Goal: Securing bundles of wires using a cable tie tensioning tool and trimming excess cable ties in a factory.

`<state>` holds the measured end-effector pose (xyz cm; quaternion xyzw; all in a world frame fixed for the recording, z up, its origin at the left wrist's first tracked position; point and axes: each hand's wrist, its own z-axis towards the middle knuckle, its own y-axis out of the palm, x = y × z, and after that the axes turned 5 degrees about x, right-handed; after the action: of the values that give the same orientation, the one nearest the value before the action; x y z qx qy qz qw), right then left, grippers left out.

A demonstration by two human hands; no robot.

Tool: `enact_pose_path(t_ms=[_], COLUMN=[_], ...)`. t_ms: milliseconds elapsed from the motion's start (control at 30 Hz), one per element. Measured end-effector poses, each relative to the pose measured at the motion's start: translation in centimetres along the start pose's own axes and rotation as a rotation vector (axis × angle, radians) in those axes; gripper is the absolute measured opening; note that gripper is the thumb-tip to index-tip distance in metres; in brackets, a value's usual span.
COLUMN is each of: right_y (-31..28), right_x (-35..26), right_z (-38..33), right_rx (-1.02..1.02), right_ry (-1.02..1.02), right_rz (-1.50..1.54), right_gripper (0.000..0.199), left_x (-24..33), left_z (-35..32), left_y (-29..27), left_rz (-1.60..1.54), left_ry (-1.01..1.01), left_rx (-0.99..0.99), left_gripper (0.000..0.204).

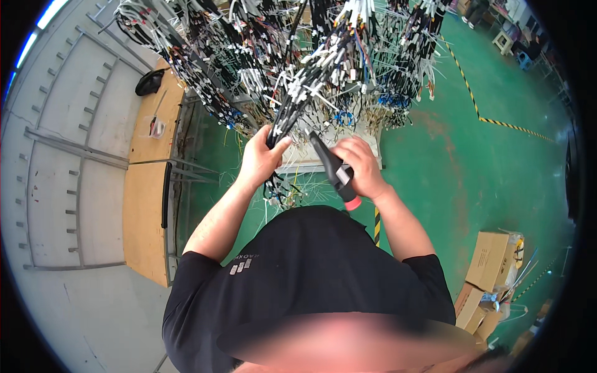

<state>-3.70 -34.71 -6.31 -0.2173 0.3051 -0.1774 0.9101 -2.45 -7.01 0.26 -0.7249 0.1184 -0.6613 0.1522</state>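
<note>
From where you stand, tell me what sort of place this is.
Probably a workshop or factory floor for wiring: dense bundles of wires fill the space ahead, yellow-and-black tape marks the green floor, and cardboard boxes sit at the right.

Shirt (311, 267), left chest: short row of pale lettering (249, 257), with slanted pale bars (240, 267) just beside it. Carton (486, 264), lower right: dark print, too small to read. Floor tape (471, 93): yellow-black warning stripes.

I spot 1 left hand (260, 160), 1 right hand (362, 165), 1 black tool (327, 156), 2 wooden tabletops (143, 217). Cables (305, 87)? Way too many to count.
</note>
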Motion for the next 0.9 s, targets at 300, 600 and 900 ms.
enact_pose_path(t_ms=[300,600,900], right_y=[-0.6,1.5,1.9], right_x=[3.4,2.8,3.2], right_z=[-1.6,-0.5,-0.5], right_rx=[0.016,-0.156,-0.215], right_ry=[0.540,0.370,0.433], right_rz=[0.518,0.575,0.690], right_gripper=[0.041,0.046,0.044], left_x=[-1.2,0.4,-1.7], left_z=[1.5,1.1,0.9], left_y=[-2.0,-1.8,-2.9], left_rz=[-0.048,-0.346,-0.646], left_ry=[-0.013,-0.097,-0.193], left_rx=[-0.091,-0.084,-0.242], left_gripper=[0.035,0.026,0.032])
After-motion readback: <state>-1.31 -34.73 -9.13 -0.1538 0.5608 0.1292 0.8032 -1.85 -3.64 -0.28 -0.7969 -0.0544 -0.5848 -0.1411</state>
